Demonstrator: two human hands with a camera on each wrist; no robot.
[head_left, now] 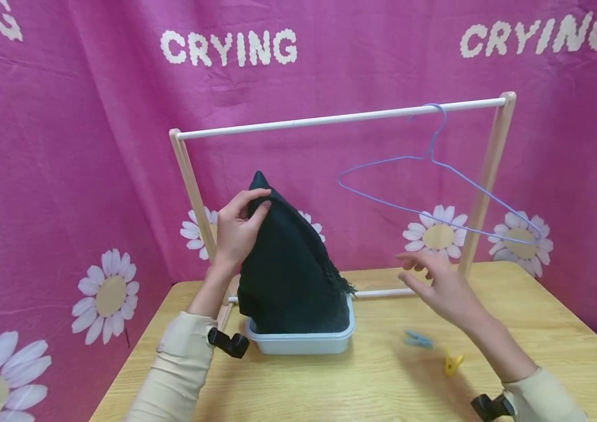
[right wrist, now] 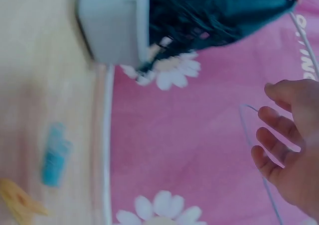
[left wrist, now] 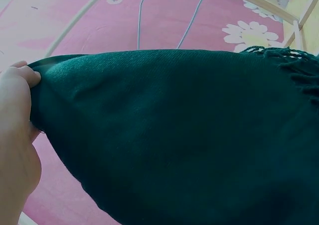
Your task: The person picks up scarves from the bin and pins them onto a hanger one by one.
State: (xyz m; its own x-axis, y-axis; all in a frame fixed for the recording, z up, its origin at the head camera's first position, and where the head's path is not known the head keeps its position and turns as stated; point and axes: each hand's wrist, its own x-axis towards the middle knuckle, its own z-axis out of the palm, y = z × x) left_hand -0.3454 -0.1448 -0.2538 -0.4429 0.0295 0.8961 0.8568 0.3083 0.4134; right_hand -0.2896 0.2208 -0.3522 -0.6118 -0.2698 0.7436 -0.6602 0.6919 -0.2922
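Note:
A dark green scarf [head_left: 293,264] with a fringed edge rises in a tall fold out of a pale plastic tub [head_left: 304,344]. My left hand [head_left: 237,228] pinches the cloth near its peak between thumb and fingers; its lower part is hidden inside the tub. In the left wrist view the scarf [left wrist: 164,130] stretches away from the hand [left wrist: 17,130]. My right hand [head_left: 443,287] hovers over the table with loosely bent fingers and nothing in them. Above it, a blue wire hanger [head_left: 430,153] hangs from the rack. The right wrist view shows that hand [right wrist: 294,145] apart from the hanger.
A rack with a white top bar [head_left: 298,123] and wooden posts [head_left: 495,158] stands behind the tub. A blue clothespin [head_left: 418,339] and a yellow clothespin [head_left: 453,363] lie on the wooden table [head_left: 372,381]. Pink printed cloth [head_left: 330,76] encloses the back and sides.

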